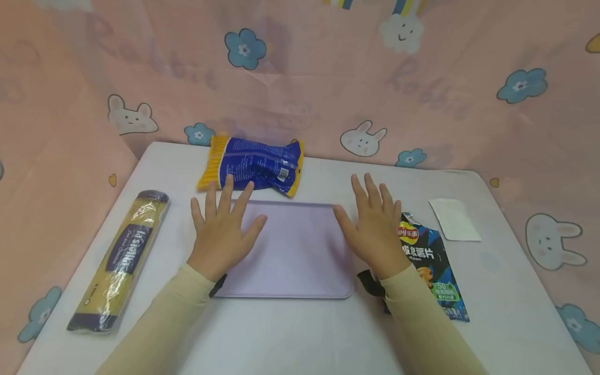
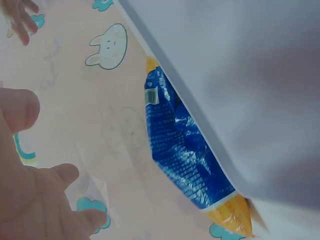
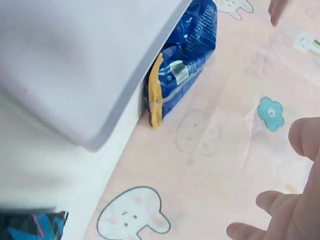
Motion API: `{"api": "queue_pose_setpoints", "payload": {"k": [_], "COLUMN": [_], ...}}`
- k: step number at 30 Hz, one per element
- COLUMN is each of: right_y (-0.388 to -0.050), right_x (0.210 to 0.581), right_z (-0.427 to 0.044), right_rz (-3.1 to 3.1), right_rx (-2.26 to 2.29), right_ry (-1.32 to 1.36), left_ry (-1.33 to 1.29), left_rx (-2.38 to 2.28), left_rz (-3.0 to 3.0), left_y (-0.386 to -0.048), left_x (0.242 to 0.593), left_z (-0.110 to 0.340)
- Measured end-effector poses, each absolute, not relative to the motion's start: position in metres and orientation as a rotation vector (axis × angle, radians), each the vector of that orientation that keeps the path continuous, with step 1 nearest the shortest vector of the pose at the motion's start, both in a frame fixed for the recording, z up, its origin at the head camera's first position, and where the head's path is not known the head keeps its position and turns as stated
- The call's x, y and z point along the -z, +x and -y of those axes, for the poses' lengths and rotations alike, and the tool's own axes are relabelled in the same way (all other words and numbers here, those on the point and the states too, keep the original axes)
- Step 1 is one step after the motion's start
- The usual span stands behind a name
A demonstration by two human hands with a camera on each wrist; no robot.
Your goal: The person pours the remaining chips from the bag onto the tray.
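My left hand hovers over the left side of a pale lilac tray, its fingers spread and holding nothing. Over the tray's right side, my right hand is spread the same way, also holding nothing. It partly covers a dark Lay's chip bag lying to the right of the tray. Behind the tray lies a blue bag with yellow ends. That bag also shows past the tray edge in the left wrist view, and in the right wrist view both bag and tray appear.
A long clear-wrapped pack with yellow contents and a purple label lies at the table's left. A white square packet sits at the right. The white table meets a pink patterned cloth behind.
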State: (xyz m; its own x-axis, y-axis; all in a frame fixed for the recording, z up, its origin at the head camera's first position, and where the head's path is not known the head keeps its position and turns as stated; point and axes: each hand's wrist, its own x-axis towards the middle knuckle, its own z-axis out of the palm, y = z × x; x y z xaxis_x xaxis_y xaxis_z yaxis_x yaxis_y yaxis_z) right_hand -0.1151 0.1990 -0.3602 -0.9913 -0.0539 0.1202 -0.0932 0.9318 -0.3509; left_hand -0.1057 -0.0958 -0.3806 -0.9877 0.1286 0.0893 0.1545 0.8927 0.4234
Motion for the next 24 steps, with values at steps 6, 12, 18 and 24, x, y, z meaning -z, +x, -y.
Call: {"api": "queue_pose_setpoints", "payload": {"k": [6, 12, 18, 24], "right_y": [-0.099, -0.078, -0.057, -0.035], "right_x": [0.355, 0.354, 0.358, 0.37], "right_z": [-0.222, -0.245, -0.265, -0.279], "right_rz": [2.943, 2.923, 2.938, 2.919], "right_rx": [-0.63, -0.616, -0.64, -0.657], "right_ry": [0.236, 0.264, 0.245, 0.253], "left_ry": [-0.22, -0.203, -0.258, -0.293], "left_rx": [0.679, 0.69, 0.663, 0.632], "left_rz": [3.034, 3.087, 3.128, 3.141], "left_y": [-0.088, -0.07, -0.049, -0.036], "left_x": [0.378, 0.376, 0.374, 0.377], "left_z": [0.103, 0.112, 0.124, 0.127]}}
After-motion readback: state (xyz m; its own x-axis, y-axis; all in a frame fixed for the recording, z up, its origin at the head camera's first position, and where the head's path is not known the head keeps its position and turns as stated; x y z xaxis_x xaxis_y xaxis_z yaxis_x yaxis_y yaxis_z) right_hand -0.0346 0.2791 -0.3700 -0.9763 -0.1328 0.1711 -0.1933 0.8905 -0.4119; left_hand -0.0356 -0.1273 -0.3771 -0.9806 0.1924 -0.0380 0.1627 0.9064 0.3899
